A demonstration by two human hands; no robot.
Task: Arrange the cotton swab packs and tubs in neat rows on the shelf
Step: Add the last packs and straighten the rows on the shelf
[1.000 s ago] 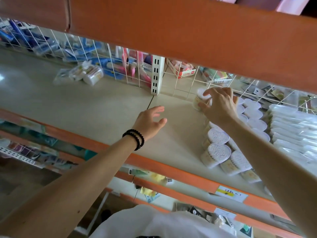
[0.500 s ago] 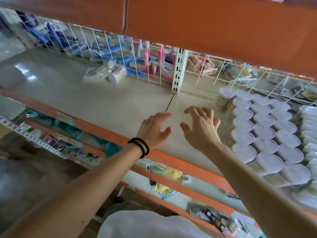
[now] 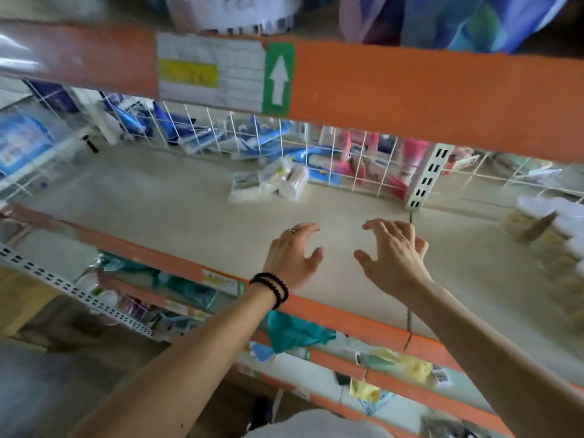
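- Near: left hand (image 3: 292, 256) & right hand (image 3: 393, 254) hovering side by side over the bare shelf (image 3: 189, 213), just past its orange front edge. Fingers on both spread apart, loosely curled, holding nothing. Black bead bracelet (image 3: 271, 287) sitting on left wrist.
- Mid/right: tubs (image 3: 550, 229) standing in rows at right edge of shelf, well apart from both hands; frame blurring there, so count & alignment unclear.
- Far: loose pile of swab packs (image 3: 268, 183) lying jumbled, one roll on its side, just in front of the wire grid (image 3: 316, 153). Looks like the next pickup (judgement).
- Beyond grid: blue & pink goods, not part of the job.
- Risks: pile is sitting deep under the upper beam (image 3: 410, 86), so reaching in, forearm could be knocking the tub rows. Slippery wrappers + two-handed scoop → a pack sliding out, or the roll rolling off.
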